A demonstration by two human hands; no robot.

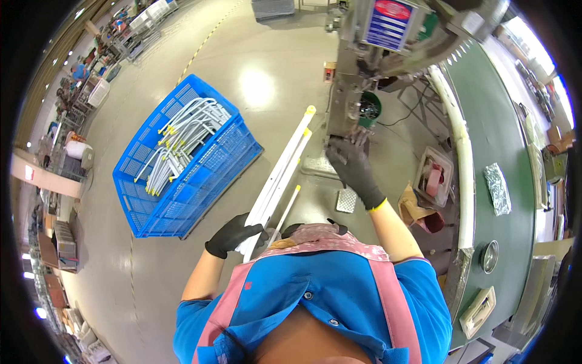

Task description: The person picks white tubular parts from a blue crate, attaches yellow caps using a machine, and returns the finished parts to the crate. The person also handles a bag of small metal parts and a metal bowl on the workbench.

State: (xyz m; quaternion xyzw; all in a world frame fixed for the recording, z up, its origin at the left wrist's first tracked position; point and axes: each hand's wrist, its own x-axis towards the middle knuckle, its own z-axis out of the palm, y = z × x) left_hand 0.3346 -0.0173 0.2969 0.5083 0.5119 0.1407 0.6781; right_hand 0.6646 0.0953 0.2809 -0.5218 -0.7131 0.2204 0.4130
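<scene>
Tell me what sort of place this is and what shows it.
Probably a factory or workshop floor: a metal machine stands just ahead of the person, a long green work surface runs along the right, and a blue plastic crate holds a pile of pale, yellow-tipped tubes.

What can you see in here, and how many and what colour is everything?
Basket: one, blue, floor at left
Bent tubes: many, white with yellow tips, in the basket
Long tubes: at least three, white with yellow tips, middle
Machine: one, mostly grey, top
Bucket: one, green, near the machine
Table: one, green, right
Packet: one, silver, on the table
Bowl: one, silver, on the table
Tray: one, cream, on the table
Far clutter: too small to count, mixed, edges
Apron: one, pink, worn
Shirt: one, blue, under the apron
Left hand: one, black-gloved, holding long tubes
Right hand: one, black-gloved, by the machine
</scene>
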